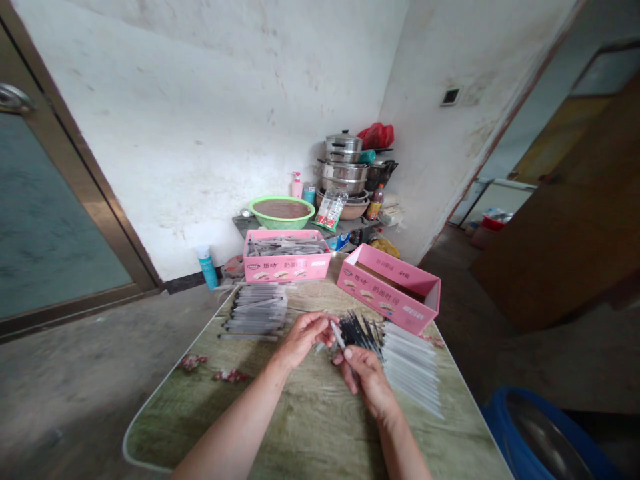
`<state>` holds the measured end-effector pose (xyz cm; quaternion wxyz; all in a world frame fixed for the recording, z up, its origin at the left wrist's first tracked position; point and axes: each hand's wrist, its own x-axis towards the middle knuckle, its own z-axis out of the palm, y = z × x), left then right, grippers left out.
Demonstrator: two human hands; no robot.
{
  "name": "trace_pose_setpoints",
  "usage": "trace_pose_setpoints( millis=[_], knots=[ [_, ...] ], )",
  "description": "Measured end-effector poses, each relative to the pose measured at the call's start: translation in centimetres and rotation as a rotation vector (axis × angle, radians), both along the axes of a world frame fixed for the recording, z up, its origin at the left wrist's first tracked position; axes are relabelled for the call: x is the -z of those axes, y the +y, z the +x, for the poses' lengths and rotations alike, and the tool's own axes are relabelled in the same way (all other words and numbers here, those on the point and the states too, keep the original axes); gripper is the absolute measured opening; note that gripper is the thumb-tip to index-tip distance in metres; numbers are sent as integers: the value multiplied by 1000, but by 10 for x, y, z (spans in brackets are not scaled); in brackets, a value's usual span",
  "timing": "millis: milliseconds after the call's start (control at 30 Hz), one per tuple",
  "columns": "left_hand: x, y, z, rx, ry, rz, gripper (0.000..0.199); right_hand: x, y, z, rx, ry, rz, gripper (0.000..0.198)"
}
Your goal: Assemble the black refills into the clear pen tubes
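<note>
Between my two hands, over the middle of the table, is a pale pen [338, 335]. My left hand [311, 333] pinches its far end, and my right hand [361, 368] grips the near end between thumb and fingers. Just past my right hand lies a bunch of black pen parts [361, 331]. Beside them, clear pen barrels [411, 370] are laid out in a slanted row. To the left of my left hand is a stack of grey pens [256, 312] with dark ends. Small pieces under my left hand are partly hidden.
A pink box [287, 270] full of pens stands at the table's back left; another pink box [385, 297] sits at the back right. Behind them a low shelf holds a green basin [281, 220] and stacked pots [344, 170]. A blue tub [545, 433] is at lower right.
</note>
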<state>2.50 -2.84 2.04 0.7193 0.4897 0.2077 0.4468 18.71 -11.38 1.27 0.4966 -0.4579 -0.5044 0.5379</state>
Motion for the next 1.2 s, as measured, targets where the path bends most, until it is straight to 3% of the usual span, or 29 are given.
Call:
trace_pose_setpoints(
  millis=[200,333,433,533,733,833,1000,1200],
  knots=[
    [2,2,-1,-45,48,22,31,3,1,0,-31,13,-10,52],
    [5,4,0,-132,98,52,31,7,4,2,34,-53,0,50],
    [8,10,-2,-260,115,64,36,6,5,18,247,-229,106,46],
    [12,17,-7,-400,127,53,40,4,4,50,636,-528,244,49],
    [10,23,-12,-595,133,46,37,11,5,115,954,-1109,268,55],
    [12,25,-15,-679,163,86,33,19,7,131,1006,-1320,317,51],
    [22,31,-19,-755,290,205,26,28,10,139,1018,-1408,376,40],
    [16,24,-20,-811,602,584,22,36,19,141,1032,-1420,453,32]
  ],
)
